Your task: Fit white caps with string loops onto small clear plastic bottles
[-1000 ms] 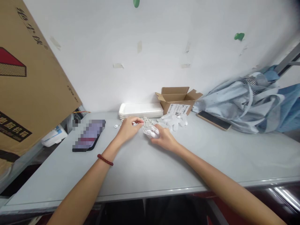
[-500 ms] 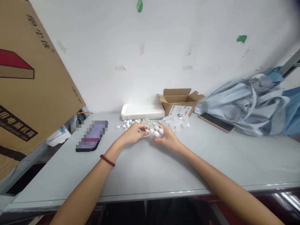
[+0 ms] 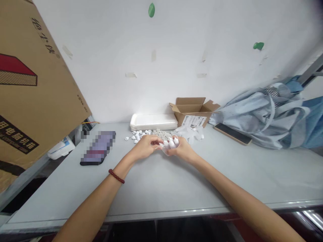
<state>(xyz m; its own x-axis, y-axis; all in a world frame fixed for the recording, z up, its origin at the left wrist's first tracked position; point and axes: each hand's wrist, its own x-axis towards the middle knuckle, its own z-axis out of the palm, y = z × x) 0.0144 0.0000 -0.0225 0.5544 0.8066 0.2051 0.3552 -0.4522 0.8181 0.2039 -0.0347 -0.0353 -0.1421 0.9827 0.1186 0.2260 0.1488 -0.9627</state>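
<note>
Several small white rounded pieces [image 3: 171,142] sit bunched together on a translucent white sheet-like part between my hands, a little above the table. My right hand [image 3: 186,150] is closed around the right side of this bunch, with its thumb below. From the left, my left hand [image 3: 147,146] pinches the bunch's edge between thumb and fingers. What exactly its fingertips hold is too small to make out. Loose white pieces [image 3: 137,136] lie on the table behind my left hand. A pale tangled heap [image 3: 161,134] lies just behind the bunch, and translucent petal-shaped pieces [image 3: 193,134] lie behind my right hand.
A stack of white trays [image 3: 153,121] stands against the wall beside an open cardboard box [image 3: 191,112]. A phone [image 3: 232,133] lies at right by pale blue fabric bags [image 3: 259,114]. Another phone [image 3: 98,148], blurred, lies at left. A large carton [image 3: 50,90] leans in from the left.
The bunch of white pieces has turned a little in my right hand. My left fingertips have drawn closer together at its edge. The camera view has shifted slightly.
</note>
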